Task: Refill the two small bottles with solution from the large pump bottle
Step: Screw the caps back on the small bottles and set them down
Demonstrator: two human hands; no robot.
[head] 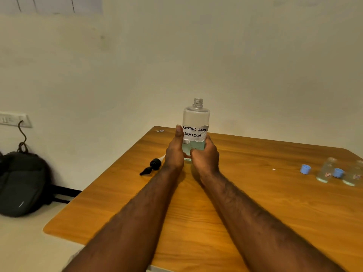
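2 hands on the large clear plastic bottle [196, 116], mid-counter on the light-brown wooden counter [255, 193]. Bottle is upright with its threaded neck open. A white paper label round the middle reads "CONTACT LENS SOLUTION" in handwriting. Pale greenish liquid shows below the label, and the upper part looks clear. The base is hidden behind the hands, so can't tell if it sits on the counter or is lifted off it.

Left hand [173, 152]: wrapped on the bottle's left side, thumb straight up along the label's left edge. Right hand [205, 157]: fingers curled round the lower right of the bottle, under the label. Both grip it, and the 2 hands nearly meet in front of the bottle.

Black pump head [154, 165] with a white tube lies on its side on the counter, just left of the left wrist and apart from the bottle.

Far right of the counter, well apart from the large bottle:
- Left small clear bottle [326, 170] and right small clear bottle [353, 174] stand upright, close together. Both are blurred, each with a small reddish label.
- Round blue plastic cap [305, 169] lies on the counter just left of the left small clear bottle.
- Second blue cap [338, 172] sits between the 2 small bottles, toward the front. Can't tell if it touches either.

Tiny white speck [273, 169] lies on the counter between the hands and the caps.

Off the counter, a black backpack [21, 183] sits on the pale floor against the wall at left. A white wall socket plate [13, 119] is above it, with a dark cable hanging down toward the bag.
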